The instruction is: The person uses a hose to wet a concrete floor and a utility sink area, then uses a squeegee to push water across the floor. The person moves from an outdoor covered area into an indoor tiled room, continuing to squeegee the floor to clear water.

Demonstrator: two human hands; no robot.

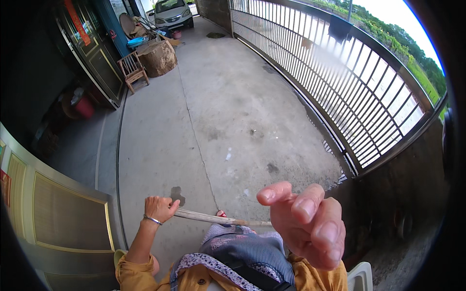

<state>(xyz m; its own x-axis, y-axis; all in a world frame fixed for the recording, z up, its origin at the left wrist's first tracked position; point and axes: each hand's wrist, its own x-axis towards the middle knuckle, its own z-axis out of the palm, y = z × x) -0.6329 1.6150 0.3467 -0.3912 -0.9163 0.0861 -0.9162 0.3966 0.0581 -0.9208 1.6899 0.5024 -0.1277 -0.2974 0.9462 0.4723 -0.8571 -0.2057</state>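
A wooden slatted chair stands beside a thick tree stump on the concrete floor, near a blue basin. Beyond is a parked car. A barred metal railing lines the right, with trees outside. A red bucket sits left, inside the dark doorway.

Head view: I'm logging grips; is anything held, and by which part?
The left hand grips the wooden stick near its left end. The stick runs behind the right hand; whether that holds anything cannot be told.
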